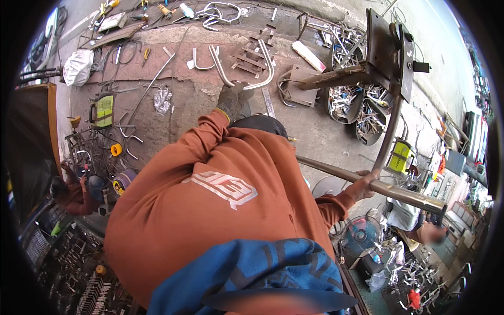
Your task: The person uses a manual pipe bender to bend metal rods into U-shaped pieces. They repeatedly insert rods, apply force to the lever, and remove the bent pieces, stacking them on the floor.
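Note:
My left hand (pixel 232 101), in a grey knit glove, is closed on the bottom bend of a shiny U-shaped metal tube (pixel 265 75), whose two ends point away from me. Bare, my right hand (pixel 362 187) wraps round a long steel pipe (pixel 409 195) that runs from beside my body out to the right. Beyond that hand a thinner bar (pixel 389 136) rises to a dark steel plate bracket (pixel 379 44) on a stand with a thick horizontal arm (pixel 336 77). Part of my left fingers is hidden behind the tube and glove.
Bins of metal offcuts (pixel 346 102) stand beside the stand. A flat steel plate (pixel 302 86), a slatted metal piece (pixel 254 58) and loose bent tubes (pixel 215 16) lie on the floor. Green machines (pixel 102 111) stand left and right. A fan (pixel 361 235) is at right; another person (pixel 79 197) sits at left.

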`<state>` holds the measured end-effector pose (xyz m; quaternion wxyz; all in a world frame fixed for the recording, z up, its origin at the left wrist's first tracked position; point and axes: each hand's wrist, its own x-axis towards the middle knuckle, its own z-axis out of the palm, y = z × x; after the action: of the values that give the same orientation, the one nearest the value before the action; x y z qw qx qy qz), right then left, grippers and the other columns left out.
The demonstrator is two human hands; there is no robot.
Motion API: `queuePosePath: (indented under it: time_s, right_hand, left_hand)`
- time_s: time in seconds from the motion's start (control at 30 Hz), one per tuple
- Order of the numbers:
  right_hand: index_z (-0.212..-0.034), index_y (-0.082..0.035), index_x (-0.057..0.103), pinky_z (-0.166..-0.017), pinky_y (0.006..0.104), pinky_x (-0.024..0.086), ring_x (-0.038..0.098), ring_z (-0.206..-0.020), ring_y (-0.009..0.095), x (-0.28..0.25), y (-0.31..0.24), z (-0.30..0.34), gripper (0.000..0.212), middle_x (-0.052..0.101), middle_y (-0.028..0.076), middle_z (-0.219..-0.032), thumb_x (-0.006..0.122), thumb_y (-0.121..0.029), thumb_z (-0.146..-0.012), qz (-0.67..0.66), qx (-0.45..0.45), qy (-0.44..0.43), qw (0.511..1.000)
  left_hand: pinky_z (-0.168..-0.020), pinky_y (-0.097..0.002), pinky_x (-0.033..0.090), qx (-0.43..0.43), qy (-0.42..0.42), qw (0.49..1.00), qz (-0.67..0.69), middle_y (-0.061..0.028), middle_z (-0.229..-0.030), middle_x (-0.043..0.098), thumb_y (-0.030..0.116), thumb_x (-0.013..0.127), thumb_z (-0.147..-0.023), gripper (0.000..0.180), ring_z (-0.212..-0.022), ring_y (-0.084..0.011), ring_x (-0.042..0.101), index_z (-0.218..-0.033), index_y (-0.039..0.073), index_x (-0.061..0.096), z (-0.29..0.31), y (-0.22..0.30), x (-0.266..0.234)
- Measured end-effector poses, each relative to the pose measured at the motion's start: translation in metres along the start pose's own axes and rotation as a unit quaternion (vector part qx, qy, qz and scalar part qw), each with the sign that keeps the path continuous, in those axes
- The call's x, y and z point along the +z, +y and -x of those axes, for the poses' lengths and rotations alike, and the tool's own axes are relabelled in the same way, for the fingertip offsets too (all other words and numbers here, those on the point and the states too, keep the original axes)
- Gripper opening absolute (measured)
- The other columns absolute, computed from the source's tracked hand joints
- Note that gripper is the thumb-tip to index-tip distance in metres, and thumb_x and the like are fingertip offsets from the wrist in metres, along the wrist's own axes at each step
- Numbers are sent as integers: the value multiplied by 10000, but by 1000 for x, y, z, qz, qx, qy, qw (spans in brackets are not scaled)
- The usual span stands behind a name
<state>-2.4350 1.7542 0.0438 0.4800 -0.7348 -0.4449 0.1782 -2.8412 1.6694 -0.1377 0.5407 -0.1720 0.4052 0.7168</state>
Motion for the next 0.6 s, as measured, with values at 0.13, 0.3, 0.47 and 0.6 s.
queuePosePath:
  time_s: [0.13, 0.3, 0.47, 0.6]
  right_hand:
    - [-717, -9, 542, -572, 322, 416, 508, -549, 157, -1, 1, -1, 409, 533, 57, -576, 592, -342, -948, -36, 19, -9, 999]
    - [-717, 1, 552, -587, 327, 418, 505, -557, 161, -3, 3, -4, 436, 536, 58, -572, 597, -369, -943, -20, 19, -8, 1000]
    - [-716, -3, 572, -597, 333, 417, 502, -570, 165, -2, 5, -4, 433, 539, 56, -576, 588, -370, -946, -2, 23, 1, 1000]
    - [-747, -10, 558, -574, 317, 429, 512, -553, 163, -1, 5, -5, 404, 532, 57, -571, 586, -360, -948, -25, 33, 4, 999]
  left_hand:
    - [-789, -434, 615, 84, -95, 992, 9, -141, -994, 599, -64, 562, -868, 261, -877, -285, 660, -1071, 66, 463, 8, 5, -6]
    - [-825, -473, 605, 97, -179, 979, -1, -118, -977, 585, -104, 485, -872, 297, -915, -295, 657, -1096, 85, 438, 15, 36, -1]
    - [-851, -461, 590, 130, -170, 976, -44, -113, -1000, 592, -53, 511, -894, 277, -956, -276, 639, -1137, 72, 467, 21, 50, 4]
    - [-816, -448, 606, 136, -132, 980, -56, -98, -998, 586, -55, 506, -895, 266, -916, -247, 650, -1115, 89, 463, 25, 59, -2]
